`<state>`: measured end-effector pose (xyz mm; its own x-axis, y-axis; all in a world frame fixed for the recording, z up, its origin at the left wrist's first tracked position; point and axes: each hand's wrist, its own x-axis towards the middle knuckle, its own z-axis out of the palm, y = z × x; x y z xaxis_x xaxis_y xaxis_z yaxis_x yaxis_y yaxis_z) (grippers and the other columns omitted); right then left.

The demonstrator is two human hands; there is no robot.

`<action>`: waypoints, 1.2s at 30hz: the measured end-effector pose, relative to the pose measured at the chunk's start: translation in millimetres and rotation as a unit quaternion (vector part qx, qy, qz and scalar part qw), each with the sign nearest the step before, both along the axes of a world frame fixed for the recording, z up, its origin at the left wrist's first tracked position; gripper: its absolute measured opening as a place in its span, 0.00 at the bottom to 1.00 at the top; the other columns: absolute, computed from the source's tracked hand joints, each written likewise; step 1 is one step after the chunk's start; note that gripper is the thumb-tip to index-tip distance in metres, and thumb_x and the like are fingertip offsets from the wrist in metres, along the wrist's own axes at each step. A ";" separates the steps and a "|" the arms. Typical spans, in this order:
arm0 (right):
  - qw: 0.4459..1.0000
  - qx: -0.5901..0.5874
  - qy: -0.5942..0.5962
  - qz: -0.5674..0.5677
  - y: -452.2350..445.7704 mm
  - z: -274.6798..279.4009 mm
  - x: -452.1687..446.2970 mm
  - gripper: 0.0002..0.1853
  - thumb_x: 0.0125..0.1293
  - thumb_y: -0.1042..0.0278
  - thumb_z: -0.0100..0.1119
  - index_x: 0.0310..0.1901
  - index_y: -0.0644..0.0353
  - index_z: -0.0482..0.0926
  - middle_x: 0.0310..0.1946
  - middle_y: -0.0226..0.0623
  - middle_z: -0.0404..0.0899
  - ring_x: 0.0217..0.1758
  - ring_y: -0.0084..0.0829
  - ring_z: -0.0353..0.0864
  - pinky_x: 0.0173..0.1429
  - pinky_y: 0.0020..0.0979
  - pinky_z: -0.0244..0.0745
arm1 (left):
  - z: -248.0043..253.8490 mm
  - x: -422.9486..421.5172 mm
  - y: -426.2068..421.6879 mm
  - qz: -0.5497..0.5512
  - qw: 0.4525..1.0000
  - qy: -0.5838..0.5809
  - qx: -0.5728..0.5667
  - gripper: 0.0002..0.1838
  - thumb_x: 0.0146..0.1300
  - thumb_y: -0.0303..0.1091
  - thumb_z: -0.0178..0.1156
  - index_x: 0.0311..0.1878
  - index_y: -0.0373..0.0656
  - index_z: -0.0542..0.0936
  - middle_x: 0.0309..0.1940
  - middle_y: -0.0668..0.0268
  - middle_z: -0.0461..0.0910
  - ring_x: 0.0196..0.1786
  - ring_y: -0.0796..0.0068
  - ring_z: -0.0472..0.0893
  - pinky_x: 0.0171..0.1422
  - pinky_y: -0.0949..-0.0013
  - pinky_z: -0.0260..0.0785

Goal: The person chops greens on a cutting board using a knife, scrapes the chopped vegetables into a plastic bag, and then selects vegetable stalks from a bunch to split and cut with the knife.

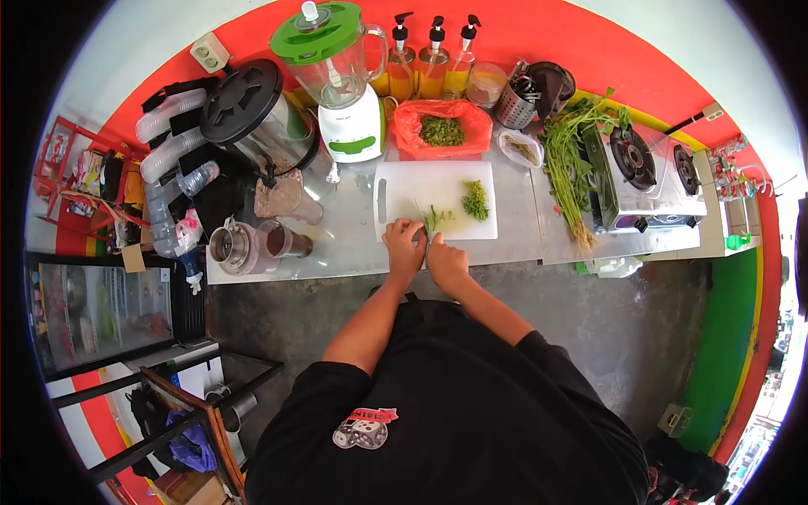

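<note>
My left hand (404, 242) rests at the front edge of the white cutting board (404, 178), its fingers curled over green herb stems. Cut green pieces (437, 218) lie just beyond its fingertips. Beside it, my right hand (448, 259) is closed around what looks like a knife, its thin blade seen edge-on between the two hands and its handle hidden in my grip. A small heap of chopped greens (475, 200) sits on the board's right side. Behind the board, a red plastic bag (406, 135) stands open with chopped greens (443, 130) inside.
A green-lidded blender (352, 126) and pump bottles (433, 63) line the back. Long leafy stems (568, 177) lie right of the board, against a gas stove (644, 181). On the left are a large metal container (252, 109), a jar of dark contents (284, 241) and stacked plastic cups (172, 151).
</note>
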<state>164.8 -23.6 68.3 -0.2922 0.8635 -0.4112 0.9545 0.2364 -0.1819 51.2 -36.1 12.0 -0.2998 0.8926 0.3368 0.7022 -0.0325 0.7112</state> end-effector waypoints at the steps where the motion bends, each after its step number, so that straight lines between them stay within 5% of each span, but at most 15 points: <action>1: 1.000 -0.002 0.001 -0.004 3.9 -0.6 -1.5 0.16 0.66 0.69 0.58 0.51 0.66 0.69 0.37 0.50 0.88 0.41 0.47 0.91 0.45 0.44 0.85 | -0.6 -0.1 0.4 0.003 1.000 0.004 0.008 0.11 0.55 0.30 0.69 0.43 0.49 0.86 0.42 0.68 0.76 0.51 0.62 0.74 0.57 0.55 0.59; 7: 0.998 -0.001 -0.032 0.045 3.2 6.7 3.1 0.15 0.67 0.67 0.59 0.51 0.64 0.70 0.33 0.43 0.89 0.38 0.42 0.91 0.40 0.39 0.85 | -6.8 0.6 2.8 0.001 1.000 -0.002 0.023 0.11 0.55 0.30 0.69 0.43 0.49 0.84 0.42 0.67 0.76 0.51 0.61 0.73 0.57 0.55 0.59; 27: 1.000 0.001 0.007 0.008 9.9 0.8 -3.6 0.16 0.67 0.67 0.59 0.51 0.66 0.70 0.36 0.46 0.89 0.41 0.42 0.91 0.43 0.41 0.85 | -0.2 -0.3 -1.0 -0.008 1.000 0.006 0.028 0.09 0.56 0.29 0.67 0.41 0.47 0.83 0.41 0.67 0.76 0.49 0.60 0.74 0.56 0.54 0.60; 32: 0.999 -0.015 -0.010 0.033 2.2 7.2 4.7 0.13 0.70 0.67 0.53 0.50 0.66 0.71 0.36 0.49 0.88 0.41 0.47 0.91 0.44 0.44 0.85 | -1.4 1.6 0.5 0.003 0.999 0.002 0.049 0.09 0.55 0.26 0.66 0.40 0.47 0.84 0.40 0.67 0.76 0.48 0.60 0.74 0.55 0.54 0.61; 36: 1.000 0.012 -0.023 0.009 -1.6 -1.6 -3.3 0.14 0.68 0.66 0.59 0.50 0.64 0.71 0.35 0.46 0.89 0.40 0.42 0.91 0.43 0.40 0.85 | -7.0 -4.5 1.4 -0.005 0.999 -0.013 0.051 0.09 0.55 0.27 0.66 0.40 0.46 0.84 0.39 0.67 0.77 0.48 0.60 0.74 0.54 0.55 0.61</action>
